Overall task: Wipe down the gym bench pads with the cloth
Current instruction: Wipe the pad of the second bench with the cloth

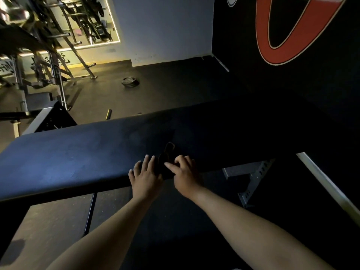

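Two hands meet at the near edge of the gym bench pad (78,152), where the dark cloth (165,158) lies bunched: left hand (145,177) spread flat beside it, right hand (185,175) grip curled, pinching it, probably gathering it to wipe.

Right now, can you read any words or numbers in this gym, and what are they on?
Nothing reads clearly.
Big red outlined shape on the black wall: cut off, no word readable.
White round sign at the top edge: cut off, unreadable.
Dark marks under the mirror: too blurred.
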Tool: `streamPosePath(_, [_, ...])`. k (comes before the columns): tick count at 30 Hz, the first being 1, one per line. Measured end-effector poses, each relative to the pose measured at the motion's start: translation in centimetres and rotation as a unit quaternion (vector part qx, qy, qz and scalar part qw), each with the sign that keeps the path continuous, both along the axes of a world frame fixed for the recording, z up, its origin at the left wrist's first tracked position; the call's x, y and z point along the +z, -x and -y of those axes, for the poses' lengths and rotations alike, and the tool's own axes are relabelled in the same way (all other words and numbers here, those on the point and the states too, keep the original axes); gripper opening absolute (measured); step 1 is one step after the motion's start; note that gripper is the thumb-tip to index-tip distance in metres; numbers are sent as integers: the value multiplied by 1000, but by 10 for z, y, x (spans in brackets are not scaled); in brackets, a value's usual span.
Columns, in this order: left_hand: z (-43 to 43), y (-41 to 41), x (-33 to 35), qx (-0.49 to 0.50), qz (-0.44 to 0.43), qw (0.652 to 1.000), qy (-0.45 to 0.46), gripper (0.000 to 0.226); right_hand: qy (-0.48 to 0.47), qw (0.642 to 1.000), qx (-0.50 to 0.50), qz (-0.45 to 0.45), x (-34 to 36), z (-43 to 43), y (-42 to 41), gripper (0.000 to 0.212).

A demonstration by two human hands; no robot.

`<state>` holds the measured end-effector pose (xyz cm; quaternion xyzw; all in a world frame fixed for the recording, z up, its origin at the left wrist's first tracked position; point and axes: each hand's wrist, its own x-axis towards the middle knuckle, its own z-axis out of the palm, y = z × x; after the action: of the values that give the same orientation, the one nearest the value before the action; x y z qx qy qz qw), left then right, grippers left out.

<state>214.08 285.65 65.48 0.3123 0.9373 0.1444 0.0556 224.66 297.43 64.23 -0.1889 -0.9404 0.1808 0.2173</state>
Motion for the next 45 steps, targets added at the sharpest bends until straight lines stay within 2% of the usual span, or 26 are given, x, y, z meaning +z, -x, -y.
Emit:
streamPosePath(5, [-8,-4,3,17,0,1000,-8,65,-31,994,-97,-48,-8,-64,-41,47])
streamPosePath(7, [-12,-7,3,23,4,1000,0,68,-6,986,-162,-30,-8,-82,-52,47])
streamPosePath(10, [-19,-7,7,41,25,999,15,74,33,978,-207,22,1,-81,-47,47])
streamPosePath(12, [-23,-12,9,54,42,998,14,75,61,980,-183,38,12,-68,-29,41])
streamPosePath(15, [-27,-19,12,66,57,996,7,74,94,987,-92,92,32,-39,3,40])
streamPosePath(18, [-26,-18,9,79,61,995,4,74,77,987,-3,144,40,-14,25,34])
streamPosePath(20, [-26,-17,10,82,55,995,11,74,54,986,29,152,42,-19,25,39])
streamPosePath(23, [-24,-16,10,78,46,995,33,76,39,989,22,138,39,-52,10,44])
streamPosePath(26, [-27,-18,12,88,54,994,37,75,21,992,-54,109,33,-99,-10,39])
streamPosePath(30, [-30,-21,14,101,61,993,26,74,50,981,-131,134,38,-119,-6,35])
streamPosePath(33, [-30,-20,15,107,55,993,14,70,81,985,-19,153,44,-88,16,37])
streamPosePath(37, [-23,-15,18,97,31,995,4,59,25,975,141,168,43,-52,32,41])
streamPosePath(40, [-23,-13,22,93,3,996,-18,48,-31,972,165,163,42,-64,37,40])
streamPosePath(45, [-30,-5,22,100,2,995,-24,39,-41,973,130,184,45,-97,70,36])
